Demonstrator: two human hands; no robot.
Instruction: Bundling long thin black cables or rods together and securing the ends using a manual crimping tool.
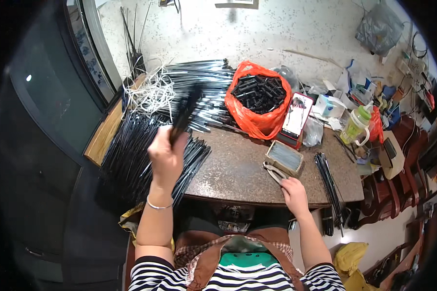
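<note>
Here the left hand point(166, 154) is raised above the surface's point(238, 174) left edge, clamped on a blurred black rod point(185, 112) over the heap of black rods point(131, 150). The right hand point(293, 190), at the near edge, grips metal pliers point(273, 170) beside a small box point(285, 157).

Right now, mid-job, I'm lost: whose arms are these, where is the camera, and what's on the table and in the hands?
This is one view from a fisheye camera worn on a person's head, looking down, so edges bend. Both forearms are that person's own. The left hand is raised, gripping a bunch of thin black rods above a big pile of black rods. The right hand rests on metal pliers beside a small open box. On the brown stone table also sits an orange bag of black parts.
</note>
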